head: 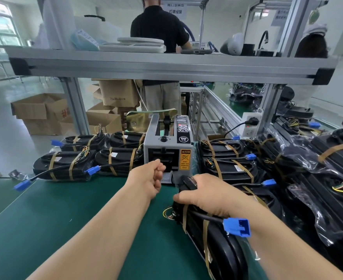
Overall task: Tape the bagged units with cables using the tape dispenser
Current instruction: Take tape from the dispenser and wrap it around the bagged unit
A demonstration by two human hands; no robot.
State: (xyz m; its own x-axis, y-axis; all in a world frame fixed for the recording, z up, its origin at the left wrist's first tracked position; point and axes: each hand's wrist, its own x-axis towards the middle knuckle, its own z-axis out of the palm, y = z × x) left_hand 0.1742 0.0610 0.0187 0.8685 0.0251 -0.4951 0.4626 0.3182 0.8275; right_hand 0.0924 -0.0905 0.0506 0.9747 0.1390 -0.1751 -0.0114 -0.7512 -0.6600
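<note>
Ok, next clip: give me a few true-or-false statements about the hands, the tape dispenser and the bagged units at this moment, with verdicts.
1. The right hand grips a black unit lying on the green mat. True.
2. The left hand rests flat on the mat. False: it is up at the tape dispenser outlet, fingers curled.
3. The tape dispenser stands with taped units on both sides. True.
4. The connector on the held unit's cable is red. False: it is blue.
5. Nobody else is in view. False: a person in a black shirt stands beyond the shelf, back turned.
</note>
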